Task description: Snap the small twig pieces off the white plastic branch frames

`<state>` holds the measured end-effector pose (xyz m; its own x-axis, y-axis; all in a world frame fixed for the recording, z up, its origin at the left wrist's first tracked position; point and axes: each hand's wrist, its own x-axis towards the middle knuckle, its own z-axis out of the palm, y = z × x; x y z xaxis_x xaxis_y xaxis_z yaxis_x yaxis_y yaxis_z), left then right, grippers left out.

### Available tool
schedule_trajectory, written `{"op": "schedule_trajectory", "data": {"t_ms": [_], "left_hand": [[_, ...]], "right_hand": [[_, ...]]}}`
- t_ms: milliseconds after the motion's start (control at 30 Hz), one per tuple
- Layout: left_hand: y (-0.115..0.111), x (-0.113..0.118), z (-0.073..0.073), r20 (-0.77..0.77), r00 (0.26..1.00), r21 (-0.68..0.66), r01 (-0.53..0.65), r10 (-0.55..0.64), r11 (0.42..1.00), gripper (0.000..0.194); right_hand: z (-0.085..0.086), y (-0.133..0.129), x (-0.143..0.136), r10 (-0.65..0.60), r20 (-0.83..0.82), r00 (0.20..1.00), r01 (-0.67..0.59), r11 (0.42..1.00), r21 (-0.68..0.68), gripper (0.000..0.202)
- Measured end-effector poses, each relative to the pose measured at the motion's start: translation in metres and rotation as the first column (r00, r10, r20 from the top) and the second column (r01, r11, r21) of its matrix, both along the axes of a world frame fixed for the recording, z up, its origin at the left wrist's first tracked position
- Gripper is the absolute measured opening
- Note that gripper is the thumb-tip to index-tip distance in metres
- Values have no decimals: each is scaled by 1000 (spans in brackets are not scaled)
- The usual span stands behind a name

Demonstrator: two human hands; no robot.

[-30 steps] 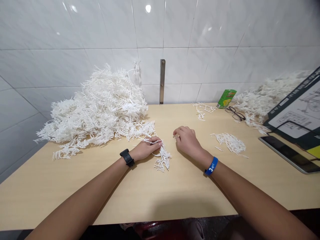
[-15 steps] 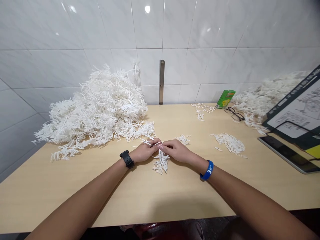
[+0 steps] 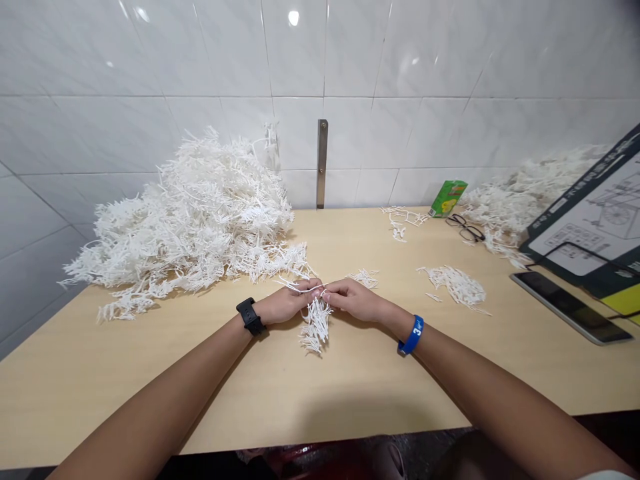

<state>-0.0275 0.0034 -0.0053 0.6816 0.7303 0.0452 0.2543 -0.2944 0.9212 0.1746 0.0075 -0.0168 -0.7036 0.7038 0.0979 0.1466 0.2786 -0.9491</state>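
Observation:
My left hand (image 3: 289, 303), with a black band at the wrist, pinches a small bunch of thin white branched strands (image 3: 316, 327). The bunch hangs below the fingertips toward the table's front. My right hand (image 3: 355, 300), with a blue wristband, has its thumb and finger closed on the top of the same bunch, touching the left fingertips. A long strand runs over the left fingers toward the large white strand heap (image 3: 200, 207) at the left. Fine detail between the fingertips is too small to tell.
On the wooden table (image 3: 250, 400) lie a small strand pile (image 3: 364, 279) and a larger one (image 3: 457, 285). At the right are a green carton (image 3: 447, 199), glasses (image 3: 466, 228), a phone (image 3: 570, 307), a printed box (image 3: 595, 220) and another white heap (image 3: 535, 190).
The bunch has shifted slightly left and looks more spread below my fingers. Both hands remain together at nearly the same place. The view has shifted a little.

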Motion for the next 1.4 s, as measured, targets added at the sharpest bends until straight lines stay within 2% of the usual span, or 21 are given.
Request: {"op": "schedule_trajectory", "data": {"t_ms": [267, 667, 733, 833, 867, 933, 1000, 1033, 1100, 1167, 1200, 1267, 1333, 1400], "left_hand": [[-1, 1, 2, 63, 998, -38, -7, 10, 999, 44], [-1, 0, 4, 93, 996, -77, 10, -2, 997, 43], [-2, 0, 3, 129, 992, -108, 10, 4, 994, 43], [-2, 0, 0, 246, 966, -224, -26, 82, 974, 41], [-2, 0, -1, 282, 952, -265, -41, 118, 963, 40], [-1, -1, -2, 333, 923, -312, -86, 193, 946, 38], [1, -2, -1, 343, 902, -306, -157, 263, 939, 36], [2, -2, 0, 326, 897, -286, -207, 298, 936, 35], [3, -1, 2, 244, 904, -217, -301, 351, 928, 32], [3, 0, 4, 150, 913, -144, -360, 380, 922, 28], [2, 1, 5, 121, 913, -119, -375, 389, 919, 27], [1, 3, 8, 107, 914, -107, -381, 392, 918, 24], [-1, 4, 9, 113, 917, -109, -371, 383, 922, 20], [-2, 3, 9, 124, 913, -98, -378, 388, 921, 18]], "right_hand": [[1, 0, 1, 35, -47, 998, -39, 996, -79, 41], [-14, 3, 0, 69, -260, 963, -137, 957, -256, 33], [-12, 2, -1, 70, -269, 961, -145, 952, -270, 32], [-3, -1, 0, 35, -322, 946, -131, 951, -281, 31], [1, -1, 2, 5, -338, 941, -101, 958, -269, 30], [10, 1, 8, -87, -300, 950, 34, 984, -178, 29], [17, 6, 16, -208, -121, 971, 215, 975, 55, 28], [19, 9, 21, -287, -11, 958, 283, 936, 208, 27], [21, 14, 29, -436, 161, 885, 317, 820, 477, 24], [19, 18, 35, -536, 233, 812, 301, 726, 619, 22], [18, 20, 36, -557, 250, 792, 294, 707, 643, 22], [17, 21, 35, -558, 266, 786, 303, 723, 621, 22], [17, 21, 31, -531, 234, 814, 365, 782, 506, 23], [17, 20, 27, -501, 166, 849, 437, 844, 310, 22]]}}
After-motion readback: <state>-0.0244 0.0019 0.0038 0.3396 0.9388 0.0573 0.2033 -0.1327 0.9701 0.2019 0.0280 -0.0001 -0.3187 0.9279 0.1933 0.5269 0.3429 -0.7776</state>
